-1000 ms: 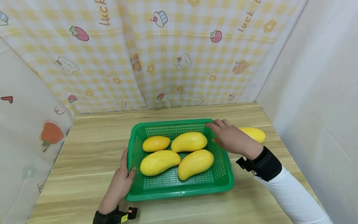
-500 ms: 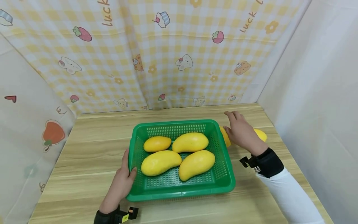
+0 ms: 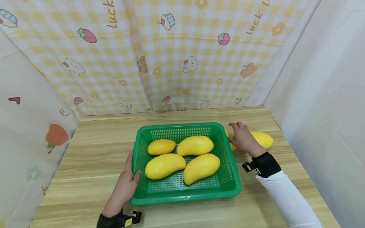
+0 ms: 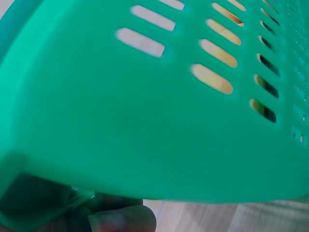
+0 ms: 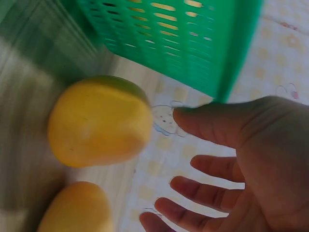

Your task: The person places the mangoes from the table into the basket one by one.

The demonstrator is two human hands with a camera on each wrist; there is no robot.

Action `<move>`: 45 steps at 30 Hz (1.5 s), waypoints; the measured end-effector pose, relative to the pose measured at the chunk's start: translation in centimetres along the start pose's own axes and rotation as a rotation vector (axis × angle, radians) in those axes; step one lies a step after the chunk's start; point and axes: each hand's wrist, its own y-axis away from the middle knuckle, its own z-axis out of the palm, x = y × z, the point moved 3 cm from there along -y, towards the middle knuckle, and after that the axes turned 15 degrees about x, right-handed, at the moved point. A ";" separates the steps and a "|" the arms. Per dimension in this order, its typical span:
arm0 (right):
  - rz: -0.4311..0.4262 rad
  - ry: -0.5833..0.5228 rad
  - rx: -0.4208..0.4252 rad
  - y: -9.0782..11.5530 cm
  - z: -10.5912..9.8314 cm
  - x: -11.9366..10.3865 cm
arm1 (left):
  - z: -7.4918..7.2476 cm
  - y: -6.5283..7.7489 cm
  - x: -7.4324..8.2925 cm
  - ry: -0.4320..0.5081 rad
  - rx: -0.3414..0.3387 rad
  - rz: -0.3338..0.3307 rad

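A green plastic basket (image 3: 182, 199) stands mid-table with several yellow mangoes (image 3: 201, 168) inside. My left hand (image 3: 125, 182) grips its left side, thumb at the rim and fingers along the outer wall. In the left wrist view the slotted basket wall (image 4: 125, 121) fills most of the picture, fingers partly hidden below it. My right hand (image 3: 242, 139) is beyond the basket's right side, over a mango (image 5: 99, 123) that it mostly covers in the head view. In the right wrist view its thumb and fingers are spread, apart from that mango.
Another mango (image 3: 263, 140) lies farther right, partly behind the right hand. The wooden table (image 3: 94, 152) meets a yellow checked curtain (image 3: 182, 79) at the back. White cloth walls (image 3: 322, 104) stand at both sides.
My right hand has moved from the basket's back right corner out to the right, then lowered toward the mango beside it. My left hand keeps its hold on the basket.
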 end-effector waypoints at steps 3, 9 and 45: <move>-0.006 0.008 -0.023 0.1 0.7 0.3 | 0.2 -0.1 -0.1 0.002 -0.003 -0.002; 0.034 0.021 -0.061 0.1 1.8 0.6 | 0.3 0.0 -0.2 0.009 0.001 0.005; 0.157 -0.051 -0.072 0.3 5.0 1.7 | 0.0 0.1 0.0 0.006 -0.001 -0.001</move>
